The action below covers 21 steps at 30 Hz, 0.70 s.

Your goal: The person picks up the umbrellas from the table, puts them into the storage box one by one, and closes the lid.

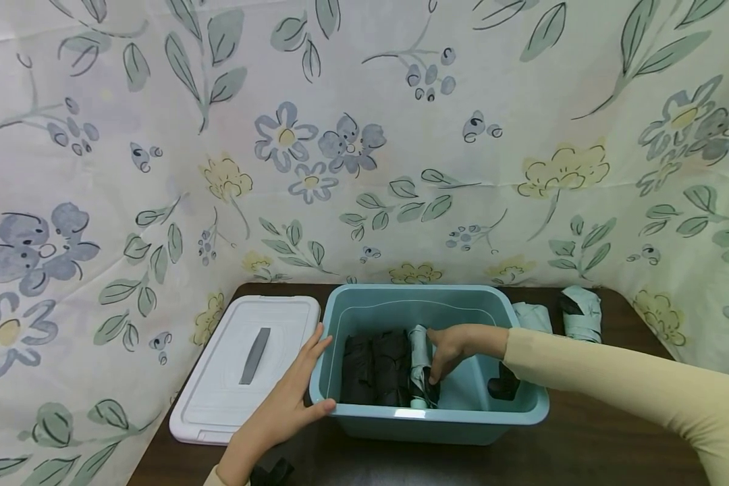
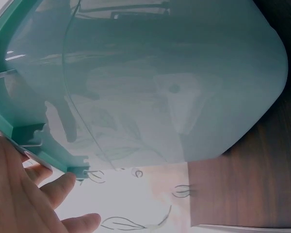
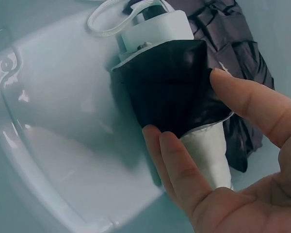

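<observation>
White plastic makes up the lid (image 1: pixel 246 368) lying flat at the left of the dark wooden table (image 1: pixel 583 452), a grey handle strip running along its middle. Just right of it, the left hand (image 1: pixel 285 405) holds the near left corner of the teal bin (image 1: pixel 437 422): the fingers lie straight against the outer wall and the thumb is hooked over the rim. From the left wrist view the bin's smooth, slightly see-through wall (image 2: pixel 174 82) fills the frame, with fingertips (image 2: pixel 63 187) against the ribbed underside of its rim.

Inside the bin, two black folded umbrellas (image 1: pixel 376 368) lie side by side against the left half of the floor. Next to them on their right sits a pale mint folded umbrella (image 1: pixel 420 364) with a black inner lining, lengthwise, its white handle end toward the near wall. The right hand (image 1: pixel 455 347) reaches in from the right in a cream sleeve (image 1: pixel 613 385) and pinches this umbrella; the right wrist view shows the thumb (image 3: pixel 252 104) on one side and fingers (image 3: pixel 177 165) on the other, clamped round its black-and-pale fabric (image 3: pixel 169 82) beside the white cap and clear wrist loop. The right part of the bin floor is bare teal.

Behind the bin at the right, two more mint folded umbrellas (image 1: pixel 580 312) rest on the table.
</observation>
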Each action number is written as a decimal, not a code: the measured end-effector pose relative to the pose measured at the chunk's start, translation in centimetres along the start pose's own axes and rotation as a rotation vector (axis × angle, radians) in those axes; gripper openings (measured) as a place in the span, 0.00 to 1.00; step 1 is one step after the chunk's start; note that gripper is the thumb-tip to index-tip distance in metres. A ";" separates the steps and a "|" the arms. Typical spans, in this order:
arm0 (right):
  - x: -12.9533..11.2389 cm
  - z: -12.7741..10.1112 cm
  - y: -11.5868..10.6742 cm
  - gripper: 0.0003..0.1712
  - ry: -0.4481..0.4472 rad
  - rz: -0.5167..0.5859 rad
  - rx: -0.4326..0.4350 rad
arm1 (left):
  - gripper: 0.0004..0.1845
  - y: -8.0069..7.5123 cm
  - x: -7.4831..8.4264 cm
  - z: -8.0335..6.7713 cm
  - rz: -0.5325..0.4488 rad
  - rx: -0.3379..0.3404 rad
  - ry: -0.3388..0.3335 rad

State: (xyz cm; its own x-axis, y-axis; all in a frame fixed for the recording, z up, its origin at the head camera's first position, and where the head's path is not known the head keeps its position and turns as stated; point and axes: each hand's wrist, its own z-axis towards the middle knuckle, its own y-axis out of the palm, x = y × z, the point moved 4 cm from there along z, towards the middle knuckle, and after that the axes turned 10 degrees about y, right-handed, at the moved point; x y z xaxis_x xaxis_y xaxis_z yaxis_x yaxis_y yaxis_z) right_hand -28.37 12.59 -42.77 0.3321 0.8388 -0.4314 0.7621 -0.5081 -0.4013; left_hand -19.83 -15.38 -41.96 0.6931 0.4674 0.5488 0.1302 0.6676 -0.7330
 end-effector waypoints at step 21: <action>0.0 1.4 -0.8 0.42 -0.146 0.058 0.140 | 0.47 0.0 0.1 0.1 -0.006 0.002 -0.008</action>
State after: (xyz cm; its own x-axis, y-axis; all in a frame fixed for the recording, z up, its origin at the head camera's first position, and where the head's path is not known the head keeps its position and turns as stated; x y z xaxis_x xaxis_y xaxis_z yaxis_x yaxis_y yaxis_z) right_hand -29.76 12.77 -43.58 0.2809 0.7753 -0.5657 0.6558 -0.5854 -0.4767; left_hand -19.86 -15.32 -41.87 0.6863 0.4680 0.5567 0.1329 0.6718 -0.7287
